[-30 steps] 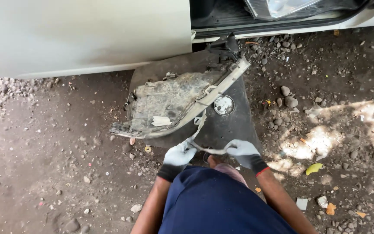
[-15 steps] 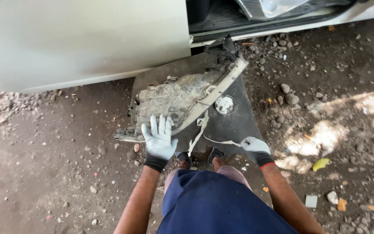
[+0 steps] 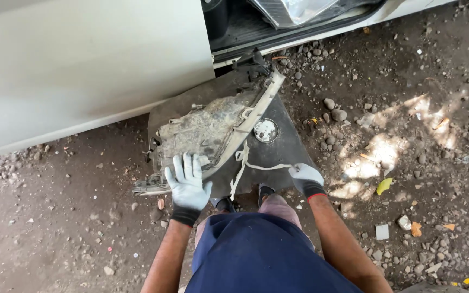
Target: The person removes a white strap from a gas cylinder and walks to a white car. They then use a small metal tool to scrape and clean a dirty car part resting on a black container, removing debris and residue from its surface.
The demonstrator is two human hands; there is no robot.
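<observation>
A dirty, dust-caked car part (image 3: 207, 130) with a pale trim strip (image 3: 248, 122) lies on a dark mat (image 3: 283, 146) on the ground beside a white car. My left hand (image 3: 187, 184), in a pale glove with a black cuff, rests flat with fingers spread on the part's near edge. My right hand (image 3: 306, 178), gloved the same, is closed on the end of a thin whitish strip (image 3: 261, 166) that runs from the part across the mat. A small round white-topped lid (image 3: 266, 130) sits on the mat next to the trim.
The white car body panel (image 3: 82, 70) fills the upper left; an open door sill (image 3: 278, 38) is at the top. Stones and gravel (image 3: 332, 111) are scattered to the right, with a yellow leaf (image 3: 385, 185) and bits of litter. My knees and blue shorts (image 3: 261, 249) are below.
My left hand went from gripping at the mat's near edge to lying flat and spread on the part. My right hand shifted right, drawing the whitish strip out.
</observation>
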